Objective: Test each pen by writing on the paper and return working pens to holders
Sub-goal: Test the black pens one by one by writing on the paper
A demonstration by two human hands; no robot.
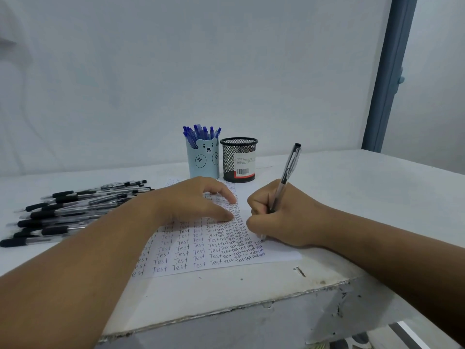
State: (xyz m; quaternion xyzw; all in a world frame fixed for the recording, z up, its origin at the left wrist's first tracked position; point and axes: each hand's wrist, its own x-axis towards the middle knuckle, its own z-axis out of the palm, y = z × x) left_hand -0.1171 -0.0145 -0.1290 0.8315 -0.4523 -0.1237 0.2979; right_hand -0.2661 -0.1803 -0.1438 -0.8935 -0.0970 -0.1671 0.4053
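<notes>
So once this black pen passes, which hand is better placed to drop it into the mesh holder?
Right. The right hand already grips the pen, and the mesh holder stands just beyond it. The left hand is pressing the paper flat.

- White desk (pixel 377 197), its near edge chipped.
- Sheet of paper (pixel 201 250) in the middle, covered with rows of "Test".
- Heap of black pens (pixel 65 212) at left.
- Blue bear holder (pixel 202 159) and black mesh holder (pixel 239 159) side by side beyond the paper.
</notes>
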